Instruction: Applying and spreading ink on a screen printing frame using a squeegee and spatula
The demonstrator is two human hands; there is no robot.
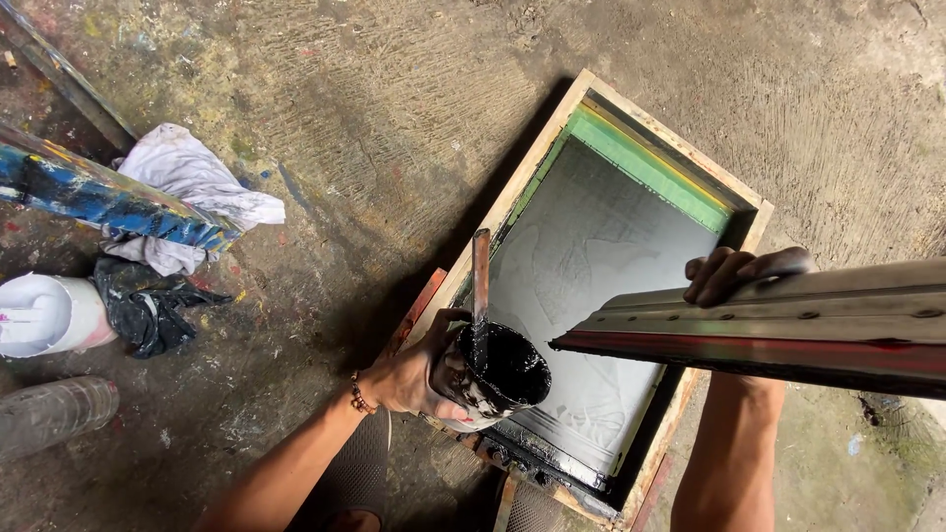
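On the paint-spattered concrete floor (374, 108) lies a wooden-framed printing screen (601, 256), set at a slant, with green tape along its far inner edge and a grey mesh inside the frame. Over the near left corner of that frame, the left hand (409, 374) is closed around a small cup of black ink (493, 379), its outside smeared black and white; the cup is tilted slightly toward the mesh, and a narrow stick (481, 286) stands in it, rising nearly upright above the rim. A beaded bracelet (357, 392) sits on the left wrist. Wet black ink is pooled along the near inner edge of the frame, just below the cup. The right hand (739, 271) is curled over the upper edge of a long squeegee (778, 330) with a pale handle bar and a dark red-and-black blade, held above the right side of the frame and reaching to the right edge of view. At the left edge of the floor lie a crumpled white cloth (197, 182), a black rag (148, 300), a blue-stained plank (99, 202) and a white container (44, 315), well apart from both hands.
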